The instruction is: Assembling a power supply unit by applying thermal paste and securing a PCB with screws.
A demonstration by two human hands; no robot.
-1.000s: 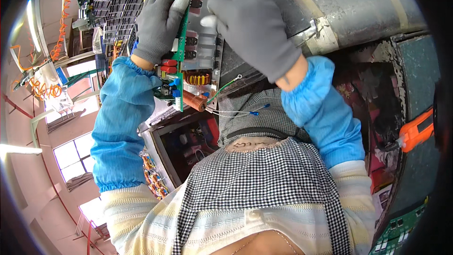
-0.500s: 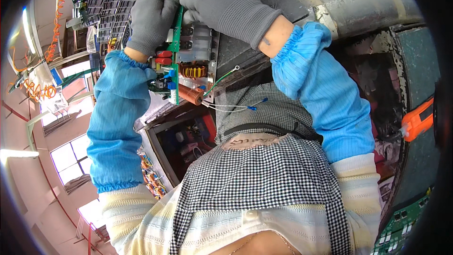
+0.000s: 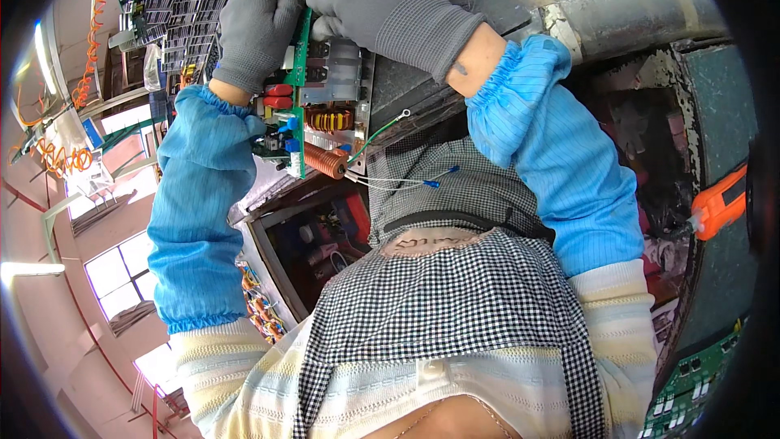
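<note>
While both gloved hands grip it, a green circuit board [image 3: 299, 73] stands on edge at twelve o'clock in the head view.

Seen from beside the person, the left hand [image 3: 260, 20] in a grey glove wraps its fingers around the board's left face near the top, and the right hand [image 3: 382, 4], gloved the same, is closed over the top edge from the one o'clock side, thumb and fingers pinching the board. On the board, below the hands, sit red blocks, a yellow wound coil [image 3: 329, 119] and a copper coil [image 3: 323, 160] at its lower end. A green wire [image 3: 375, 134] and thin white leads with blue tips [image 3: 406, 181] trail toward four o'clock. Blue sleeves [image 3: 195, 211] cover both forearms. An orange tool [image 3: 719, 203] lies at three o'clock, well apart.
</note>
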